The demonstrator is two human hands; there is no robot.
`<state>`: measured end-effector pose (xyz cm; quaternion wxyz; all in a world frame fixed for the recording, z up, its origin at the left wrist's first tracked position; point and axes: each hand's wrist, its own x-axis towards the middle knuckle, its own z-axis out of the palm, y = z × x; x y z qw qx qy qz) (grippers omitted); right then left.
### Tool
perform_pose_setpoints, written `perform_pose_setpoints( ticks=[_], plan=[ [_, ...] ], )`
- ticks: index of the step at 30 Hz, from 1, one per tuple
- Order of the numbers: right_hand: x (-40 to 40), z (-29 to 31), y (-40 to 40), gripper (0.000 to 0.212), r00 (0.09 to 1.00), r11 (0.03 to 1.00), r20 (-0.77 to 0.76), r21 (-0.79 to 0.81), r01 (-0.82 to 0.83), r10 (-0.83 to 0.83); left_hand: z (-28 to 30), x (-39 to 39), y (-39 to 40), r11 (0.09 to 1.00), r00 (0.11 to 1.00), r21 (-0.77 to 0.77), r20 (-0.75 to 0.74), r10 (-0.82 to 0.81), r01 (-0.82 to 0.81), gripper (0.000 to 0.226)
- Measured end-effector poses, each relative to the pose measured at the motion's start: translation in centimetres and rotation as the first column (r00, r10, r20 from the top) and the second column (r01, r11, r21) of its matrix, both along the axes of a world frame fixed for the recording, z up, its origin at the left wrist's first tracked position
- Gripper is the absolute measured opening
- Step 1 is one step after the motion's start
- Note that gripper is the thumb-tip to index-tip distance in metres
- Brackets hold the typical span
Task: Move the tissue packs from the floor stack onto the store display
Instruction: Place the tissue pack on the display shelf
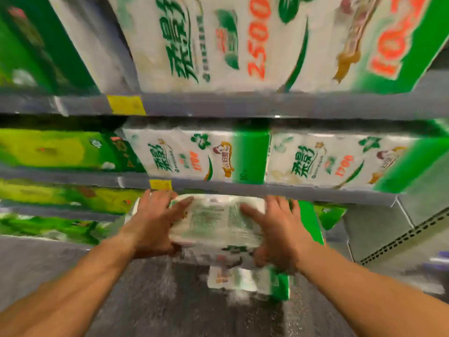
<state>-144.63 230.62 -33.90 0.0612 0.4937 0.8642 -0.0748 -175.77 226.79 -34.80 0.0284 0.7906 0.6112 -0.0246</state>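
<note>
A white and green tissue pack [216, 220] is held between both hands just below the edge of the lower shelf [267, 189]. My left hand [155, 224] grips its left side, fingers over the top. On the right side, my right hand [279, 229] grips it with the thumb under its near edge. Another tissue pack [250, 282] lies on the floor right beneath. The whole view is blurred.
Grey shelves hold rows of green and white tissue packs [206, 156], with large packs [218, 40] on the top shelf. Yellow price tags [126, 105] sit on the shelf edges. A perforated grey upright [398, 237] stands at the right. The floor [145, 300] is dark grey.
</note>
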Motion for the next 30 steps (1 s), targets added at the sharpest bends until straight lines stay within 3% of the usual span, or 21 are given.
perform_pose_setpoints(
  ticks=[3,8,17,23,28,30],
  plan=[
    [0.2,10.7,-1.2,0.098,0.999,0.995,0.013,0.089,-0.042,0.041,11.7,0.1,-1.7,0.998,0.997,0.039,-0.068,0.045,-0.042,0.12],
    [1.3,26.7,-4.7,0.101,0.999,0.973,0.027,0.228,-0.047,0.042,27.4,0.6,-4.9,0.993,0.998,0.114,-0.063,0.008,0.0,0.107],
    [-0.5,45.7,-11.1,0.109,0.997,0.875,-0.038,0.482,-0.039,0.065,46.1,-1.2,-11.2,0.904,0.997,0.427,-0.076,0.017,0.017,0.116],
    [-4.3,56.7,-11.8,0.106,0.99,0.614,-0.086,0.79,-0.002,0.114,56.7,-5.6,-12.1,0.597,0.99,0.801,-0.114,0.081,0.044,0.117],
    [-7.8,65.4,-8.9,0.1,0.988,0.315,-0.101,0.947,0.06,0.113,65.7,-8.7,-8.0,0.344,0.984,0.933,-0.146,0.1,0.103,0.109],
    [-9.2,68.2,-7.0,0.1,0.99,0.238,-0.103,0.968,0.078,0.092,68.1,-9.4,-6.0,0.304,0.985,0.947,-0.139,0.104,0.102,0.107]
  ],
)
